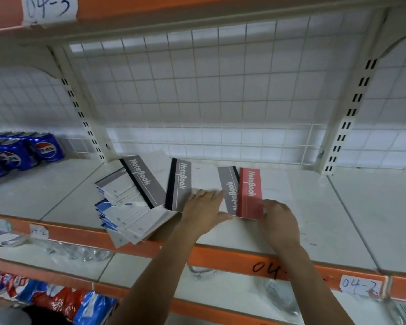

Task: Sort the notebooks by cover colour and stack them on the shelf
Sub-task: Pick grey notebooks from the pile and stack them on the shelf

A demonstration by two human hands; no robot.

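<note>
Left of centre, a fanned pile of notebooks (124, 207) overhangs the front edge of the shelf (338, 207), and a grey notebook (181, 184) lies just beside it. They look thin, light and bendy, with smooth covers likely to slide over one another. Each is probably best taken by a long edge or the spine, thumb above and fingers beneath. In the middle of the frame the left hand (204, 207) lies flat on a white cover, fingers straight and spread. To its right the red notebook (250, 193) overlaps another grey one. The right hand (279, 219), knuckles up, bends its fingers against the red cover's lower right edge; whether it pinches I cannot tell.
</note>
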